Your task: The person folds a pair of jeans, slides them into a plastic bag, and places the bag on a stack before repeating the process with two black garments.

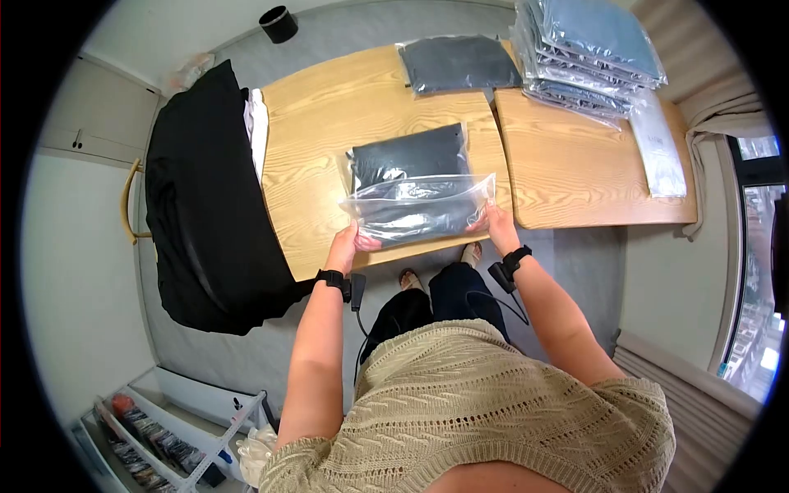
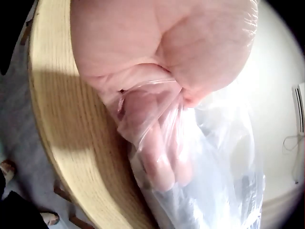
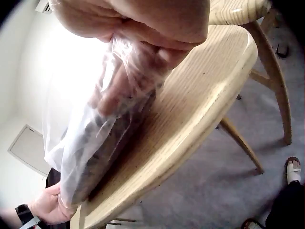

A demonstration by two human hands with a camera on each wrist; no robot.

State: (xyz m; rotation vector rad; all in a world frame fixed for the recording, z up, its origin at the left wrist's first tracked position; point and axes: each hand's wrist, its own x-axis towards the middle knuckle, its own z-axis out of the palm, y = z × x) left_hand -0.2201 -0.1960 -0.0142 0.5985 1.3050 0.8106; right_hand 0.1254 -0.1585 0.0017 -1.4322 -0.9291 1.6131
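A clear plastic bag [image 1: 411, 215] with a folded dark garment [image 1: 411, 156] inside lies near the front edge of the wooden table. My left hand [image 1: 347, 245] grips the bag's near left corner, its fingers showing through the film in the left wrist view. At the near right corner my right hand [image 1: 496, 223] pinches the plastic between thumb and fingers. Between both hands the bag's loose end is raised and bunched, with light glinting on its folds. In the right wrist view the clear film [image 3: 126, 62] is gathered under the right thumb.
Another bagged dark garment [image 1: 456, 64] lies at the table's far edge. A tall stack of bagged garments [image 1: 588, 57] stands on the adjoining table, beside a flat clear packet [image 1: 657, 148]. Black cloth [image 1: 214, 197] covers something along the left side. A black bin [image 1: 279, 25] stands on the floor beyond.
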